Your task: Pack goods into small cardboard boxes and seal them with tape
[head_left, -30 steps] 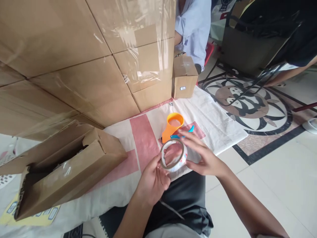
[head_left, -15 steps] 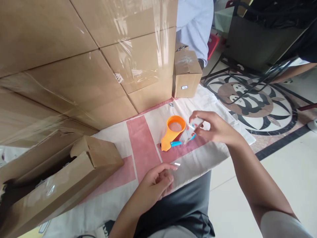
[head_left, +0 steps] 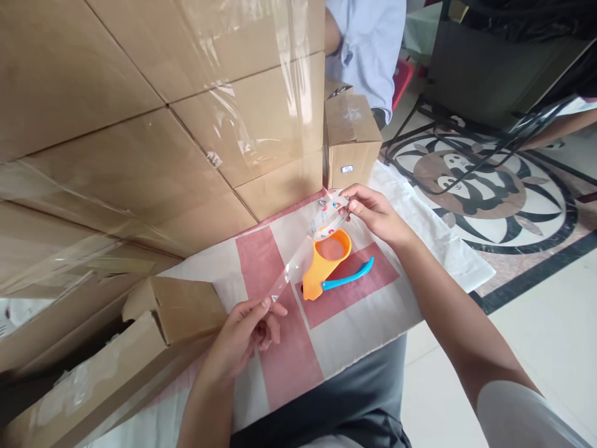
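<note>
The right grip point(head_left: 373, 214) holds the roll point(head_left: 323, 225); tape point(head_left: 290, 271) runs to the left grip point(head_left: 245, 333). The dispenser point(head_left: 319, 267) lies on the bench point(head_left: 368, 318).

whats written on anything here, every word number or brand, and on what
No word, brand or number is legible.
Label on the small cardboard box: too small to read.
Print on the tape roll: blurred.
Marks on the tape strip: too small to read.
White mark on the wrapped box stack: blurred.
</note>
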{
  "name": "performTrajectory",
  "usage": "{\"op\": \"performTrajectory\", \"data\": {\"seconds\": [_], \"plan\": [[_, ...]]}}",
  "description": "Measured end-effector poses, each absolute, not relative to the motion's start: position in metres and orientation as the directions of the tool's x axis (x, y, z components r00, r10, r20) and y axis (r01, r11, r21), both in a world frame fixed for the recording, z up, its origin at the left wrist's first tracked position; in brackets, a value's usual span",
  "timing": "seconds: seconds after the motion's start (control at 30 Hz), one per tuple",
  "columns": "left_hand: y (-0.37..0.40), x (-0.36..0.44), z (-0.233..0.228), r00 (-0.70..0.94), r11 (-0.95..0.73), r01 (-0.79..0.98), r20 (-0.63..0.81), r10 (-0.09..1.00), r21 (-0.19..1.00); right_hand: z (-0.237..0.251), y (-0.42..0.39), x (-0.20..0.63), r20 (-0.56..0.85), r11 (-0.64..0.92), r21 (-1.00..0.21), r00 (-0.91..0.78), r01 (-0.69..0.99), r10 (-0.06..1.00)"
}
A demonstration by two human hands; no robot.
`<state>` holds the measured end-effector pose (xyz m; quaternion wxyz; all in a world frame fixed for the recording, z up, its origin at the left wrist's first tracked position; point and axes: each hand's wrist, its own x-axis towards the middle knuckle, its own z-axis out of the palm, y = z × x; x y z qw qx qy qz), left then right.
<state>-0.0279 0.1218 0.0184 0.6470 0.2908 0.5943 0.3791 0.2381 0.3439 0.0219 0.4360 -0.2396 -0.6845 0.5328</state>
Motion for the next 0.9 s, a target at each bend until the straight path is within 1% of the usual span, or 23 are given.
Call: {"op": "performTrajectory", "data": {"seconds": [0.13, 0.23, 0.37, 0.47, 0.53, 0.63, 0.7, 0.73, 0.83, 0.9], "plan": [[0.134, -0.043, 0.021, 0.011, 0.554, -0.014, -0.553, 0.833, 0.833, 0.010, 0.351, 0.243, 0.370, 0.359, -0.924, -0.524, -0.128, 0.767], [0.142, -0.047, 0.020, 0.020, 0.551, 0.076, -0.554, 0.833, 0.831, 0.004, 0.355, 0.250, 0.368, 0.394, -0.915, -0.579, -0.087, 0.728], [0.147, -0.044, 0.013, -0.072, 0.525, 0.142, -0.520, 0.851, 0.839, 0.000, 0.356, 0.257, 0.287, 0.376, -0.927, -0.667, -0.011, 0.688], [0.146, -0.042, 0.007, -0.140, 0.498, 0.197, -0.479, 0.867, 0.844, 0.003, 0.351, 0.260, 0.253, 0.394, -0.918, -0.692, 0.049, 0.676], [0.143, -0.043, 0.004, -0.177, 0.458, 0.232, -0.426, 0.887, 0.858, 0.009, 0.346, 0.264, 0.283, 0.465, -0.883, -0.712, 0.069, 0.643], [0.140, -0.047, 0.003, -0.214, 0.315, 0.361, -0.251, 0.944, 0.878, 0.019, 0.335, 0.273, 0.330, 0.601, -0.792, -0.752, 0.108, 0.570], [0.139, -0.049, 0.003, -0.204, 0.223, 0.438, -0.145, 0.968, 0.871, 0.025, 0.327, 0.280, 0.323, 0.652, -0.744, -0.777, 0.143, 0.540], [0.139, -0.050, 0.003, -0.194, 0.207, 0.449, -0.131, 0.972, 0.869, 0.027, 0.323, 0.284, 0.313, 0.667, -0.728, -0.788, 0.159, 0.530], [0.137, -0.051, 0.001, -0.160, 0.246, 0.403, -0.197, 0.967, 0.881, 0.031, 0.314, 0.294, 0.275, 0.687, -0.696, -0.807, 0.208, 0.523], [0.136, -0.051, 0.000, -0.157, 0.257, 0.393, -0.211, 0.965, 0.883, 0.032, 0.310, 0.297, 0.257, 0.682, -0.692, -0.802, 0.236, 0.538]]}}
